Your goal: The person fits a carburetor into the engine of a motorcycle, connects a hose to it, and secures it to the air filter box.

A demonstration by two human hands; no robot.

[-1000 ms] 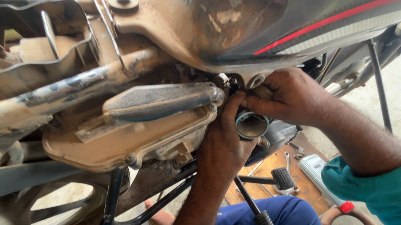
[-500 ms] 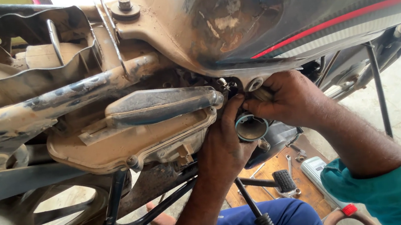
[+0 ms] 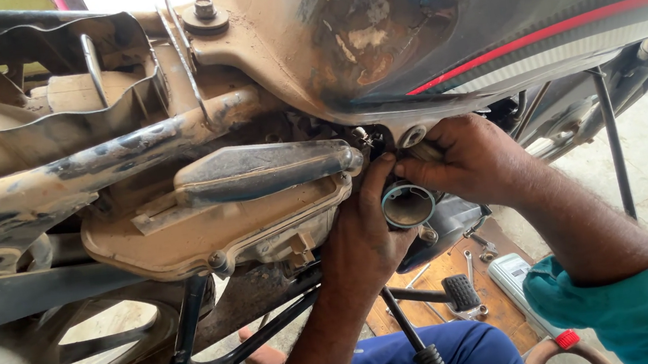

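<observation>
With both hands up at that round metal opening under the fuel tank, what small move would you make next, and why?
Probably steady the round metal opening with the left hand, then work the right hand's fingertips a little deeper. Both hands already crowd its rim, the right one pinching something hidden just above it, under the fuel tank. The dusty side cover leaves little room.

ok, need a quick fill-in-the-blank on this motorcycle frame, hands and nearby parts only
1. Both hands, left hand and right hand, work around a round metal ____ with an open mouth.
2. The right forearm ends in a ____ coloured sleeve.
3. The dusty grey motorcycle tank panel carries a thin ____ stripe.
4. Below the hands, small wrenches lie on a ____ board.

Missing words: tube; teal; red; wooden
</observation>
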